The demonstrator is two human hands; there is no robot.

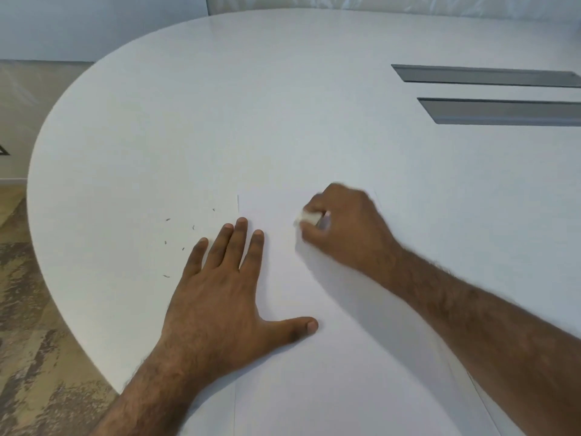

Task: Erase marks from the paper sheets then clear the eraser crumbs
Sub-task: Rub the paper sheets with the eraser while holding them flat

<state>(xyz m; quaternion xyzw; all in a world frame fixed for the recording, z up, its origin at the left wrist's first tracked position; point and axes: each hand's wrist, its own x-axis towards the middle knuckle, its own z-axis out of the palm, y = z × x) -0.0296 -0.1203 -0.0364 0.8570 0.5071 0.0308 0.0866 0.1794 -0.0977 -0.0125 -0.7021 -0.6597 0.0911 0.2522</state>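
While the white eraser (pixel 309 218) is pinched in the curled fingers of the right hand (pixel 345 228) and pressed against the paper sheet (pixel 314 357), the erasing step looks to be under way. That grip is tight round the eraser, and the blur on the hand suggests a rubbing stroke near the sheet's far edge. No pencil marks can be made out on the visible part of the sheet; whether any are left under the hand cannot be told. The sheet lies flat on the white worktop (pixel 283 105), close to the person, and whether more than one sheet lies there is unclear. The left hand (pixel 226 297) rests flat with fingers spread across the sheet's left edge, thumb out on the paper, pinning it down. Just left of that edge, a scatter of dark eraser crumbs (pixel 176 240) lies on the bare worktop, so clearing them is not yet done. Farther off to the right, two dark slots (pixel 490 92) are set into the worktop.
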